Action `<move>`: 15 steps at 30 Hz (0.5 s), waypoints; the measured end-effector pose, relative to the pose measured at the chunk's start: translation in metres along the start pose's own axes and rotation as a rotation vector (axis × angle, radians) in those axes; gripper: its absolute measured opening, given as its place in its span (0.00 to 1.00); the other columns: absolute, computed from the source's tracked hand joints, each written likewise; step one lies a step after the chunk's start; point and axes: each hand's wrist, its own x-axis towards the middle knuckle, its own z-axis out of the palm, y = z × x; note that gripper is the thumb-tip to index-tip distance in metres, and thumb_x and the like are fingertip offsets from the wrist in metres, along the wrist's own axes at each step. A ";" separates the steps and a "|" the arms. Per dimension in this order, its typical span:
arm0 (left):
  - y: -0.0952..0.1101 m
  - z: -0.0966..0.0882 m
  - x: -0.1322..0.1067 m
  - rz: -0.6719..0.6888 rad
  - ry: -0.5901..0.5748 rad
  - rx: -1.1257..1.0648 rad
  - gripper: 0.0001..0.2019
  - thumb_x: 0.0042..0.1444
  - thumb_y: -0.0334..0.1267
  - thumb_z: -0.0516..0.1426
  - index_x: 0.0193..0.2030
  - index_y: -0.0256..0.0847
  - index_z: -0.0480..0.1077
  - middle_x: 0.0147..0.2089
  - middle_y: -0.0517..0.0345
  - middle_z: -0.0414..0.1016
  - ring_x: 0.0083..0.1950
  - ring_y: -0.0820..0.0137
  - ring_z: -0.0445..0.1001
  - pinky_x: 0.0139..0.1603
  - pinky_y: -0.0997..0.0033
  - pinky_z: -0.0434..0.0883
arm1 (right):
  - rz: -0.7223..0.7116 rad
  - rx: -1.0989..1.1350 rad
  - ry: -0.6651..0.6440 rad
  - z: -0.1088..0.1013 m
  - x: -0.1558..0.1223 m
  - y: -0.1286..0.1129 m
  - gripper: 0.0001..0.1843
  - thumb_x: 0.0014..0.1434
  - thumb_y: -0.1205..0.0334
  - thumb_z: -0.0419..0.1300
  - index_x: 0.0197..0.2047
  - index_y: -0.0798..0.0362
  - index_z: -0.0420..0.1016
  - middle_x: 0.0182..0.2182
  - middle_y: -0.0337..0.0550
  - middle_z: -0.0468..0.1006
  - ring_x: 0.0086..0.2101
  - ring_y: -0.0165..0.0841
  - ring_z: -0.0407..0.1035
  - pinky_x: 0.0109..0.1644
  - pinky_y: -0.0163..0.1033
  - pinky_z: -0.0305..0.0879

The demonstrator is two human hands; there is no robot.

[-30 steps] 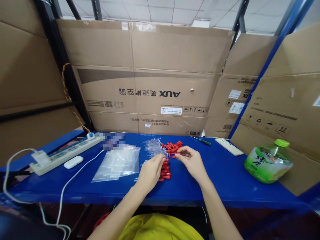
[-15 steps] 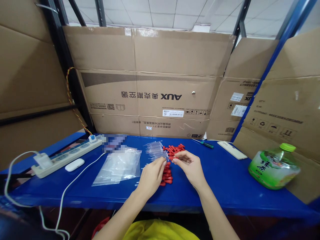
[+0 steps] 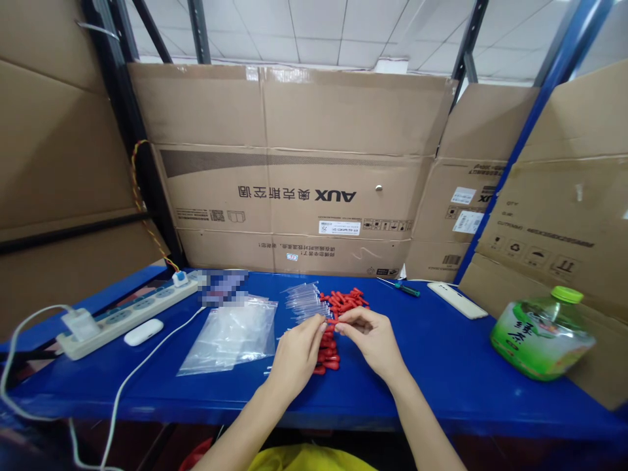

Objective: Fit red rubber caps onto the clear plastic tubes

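Observation:
My left hand [image 3: 300, 343] is closed in a pinch on a thin clear dropper tube, mostly hidden by the fingers. Facing it, my right hand [image 3: 369, 335] pinches a red dropper bulb [image 3: 332, 322] between thumb and fingertips. The bulb lies in line with the left fingertips; whether the tube sits inside it I cannot tell. Just beyond the hands are a row of clear tubes [image 3: 301, 299] and a heap of loose red bulbs [image 3: 346, 300]. Below the fingers lie several droppers with red bulbs [image 3: 330, 358], their tubes partly covered by my left hand.
Clear plastic bags [image 3: 230, 337] lie on the blue table [image 3: 441, 373] at left, near a power strip [image 3: 132, 314], a white case [image 3: 143, 332] and a cable. To the right are a small screwdriver [image 3: 405, 288], a pale phone [image 3: 456, 299] and a green-capped bottle [image 3: 542, 333]. Cardboard walls surround the table.
My hands have drawn slightly closer, and the red bulb now meets the left fingertips. The whole view has shifted a little; the things on the table stay put.

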 end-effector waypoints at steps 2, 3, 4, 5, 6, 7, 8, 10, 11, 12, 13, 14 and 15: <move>-0.001 0.000 0.000 -0.014 -0.012 -0.002 0.15 0.78 0.42 0.44 0.43 0.45 0.68 0.37 0.59 0.78 0.37 0.67 0.77 0.37 0.71 0.64 | 0.001 -0.002 -0.017 0.000 -0.001 0.001 0.11 0.51 0.56 0.77 0.33 0.51 0.84 0.31 0.43 0.86 0.32 0.38 0.81 0.41 0.40 0.79; -0.001 0.000 0.000 -0.021 -0.016 -0.002 0.15 0.78 0.42 0.43 0.43 0.45 0.68 0.37 0.60 0.78 0.36 0.67 0.77 0.37 0.71 0.64 | -0.003 -0.003 -0.022 0.000 -0.001 0.001 0.10 0.51 0.56 0.77 0.33 0.51 0.84 0.31 0.43 0.86 0.33 0.38 0.81 0.41 0.40 0.80; -0.001 0.000 -0.001 -0.025 -0.018 -0.001 0.15 0.78 0.43 0.43 0.42 0.45 0.68 0.36 0.60 0.78 0.36 0.67 0.77 0.37 0.71 0.63 | -0.009 -0.004 -0.022 0.000 -0.001 0.001 0.10 0.51 0.57 0.77 0.34 0.51 0.84 0.31 0.43 0.86 0.33 0.38 0.81 0.42 0.40 0.80; -0.002 0.000 -0.001 -0.023 -0.018 0.001 0.15 0.78 0.43 0.43 0.42 0.45 0.67 0.35 0.60 0.77 0.35 0.67 0.76 0.36 0.71 0.63 | -0.015 -0.005 -0.017 0.000 -0.001 0.001 0.10 0.51 0.57 0.77 0.34 0.50 0.85 0.32 0.43 0.86 0.34 0.38 0.81 0.42 0.40 0.80; -0.002 0.001 -0.001 -0.017 -0.014 0.003 0.15 0.78 0.43 0.43 0.42 0.45 0.67 0.35 0.60 0.77 0.35 0.67 0.76 0.36 0.70 0.63 | -0.022 -0.006 -0.007 0.001 -0.001 0.001 0.10 0.51 0.57 0.77 0.35 0.50 0.85 0.32 0.43 0.86 0.34 0.38 0.81 0.42 0.40 0.80; -0.002 0.001 -0.001 -0.008 -0.008 0.004 0.15 0.78 0.43 0.43 0.42 0.45 0.67 0.35 0.60 0.77 0.35 0.67 0.76 0.37 0.70 0.63 | -0.027 -0.005 0.004 0.001 -0.001 0.000 0.11 0.50 0.57 0.77 0.35 0.50 0.85 0.33 0.43 0.86 0.35 0.38 0.81 0.42 0.40 0.80; -0.002 0.001 -0.001 0.004 -0.001 0.005 0.15 0.78 0.42 0.44 0.42 0.45 0.67 0.36 0.59 0.77 0.36 0.67 0.76 0.37 0.70 0.64 | -0.031 -0.003 0.013 0.001 -0.001 0.000 0.11 0.50 0.57 0.77 0.35 0.50 0.85 0.33 0.43 0.86 0.35 0.38 0.81 0.42 0.40 0.80; -0.002 0.001 0.000 0.026 0.011 0.001 0.14 0.77 0.42 0.44 0.42 0.45 0.67 0.36 0.59 0.78 0.36 0.67 0.77 0.37 0.70 0.64 | -0.036 -0.003 0.018 0.001 0.000 0.000 0.11 0.50 0.57 0.78 0.35 0.51 0.85 0.33 0.43 0.86 0.35 0.37 0.81 0.43 0.40 0.79; -0.002 0.001 0.000 0.035 0.013 -0.005 0.14 0.77 0.41 0.44 0.42 0.45 0.67 0.37 0.58 0.78 0.36 0.67 0.77 0.37 0.70 0.65 | -0.035 -0.003 0.013 0.001 0.000 0.000 0.11 0.50 0.56 0.78 0.35 0.51 0.85 0.33 0.43 0.86 0.35 0.37 0.81 0.43 0.39 0.79; -0.003 0.001 0.000 0.044 0.009 -0.015 0.14 0.77 0.41 0.44 0.42 0.44 0.67 0.37 0.58 0.78 0.36 0.67 0.77 0.37 0.71 0.65 | -0.033 -0.002 0.007 0.001 0.000 0.000 0.12 0.50 0.56 0.78 0.35 0.51 0.85 0.33 0.43 0.86 0.35 0.37 0.81 0.43 0.39 0.79; -0.003 0.000 0.000 0.055 0.004 -0.027 0.14 0.77 0.41 0.45 0.43 0.44 0.68 0.37 0.58 0.79 0.36 0.67 0.77 0.37 0.71 0.66 | -0.029 -0.001 0.001 0.001 0.000 0.000 0.12 0.50 0.56 0.78 0.35 0.51 0.85 0.33 0.43 0.86 0.35 0.37 0.82 0.43 0.40 0.80; -0.003 -0.001 0.000 0.067 0.000 -0.039 0.14 0.77 0.41 0.45 0.43 0.44 0.69 0.38 0.57 0.79 0.36 0.67 0.78 0.37 0.71 0.67 | -0.023 0.002 -0.004 0.001 0.000 0.000 0.12 0.50 0.55 0.78 0.36 0.51 0.85 0.33 0.43 0.87 0.35 0.37 0.82 0.44 0.40 0.80; -0.003 -0.001 0.001 0.082 -0.003 -0.049 0.14 0.77 0.41 0.45 0.44 0.44 0.70 0.39 0.56 0.80 0.37 0.67 0.79 0.38 0.71 0.68 | -0.015 0.005 -0.008 0.000 0.000 0.000 0.13 0.49 0.55 0.78 0.36 0.51 0.86 0.33 0.44 0.87 0.35 0.38 0.82 0.44 0.40 0.80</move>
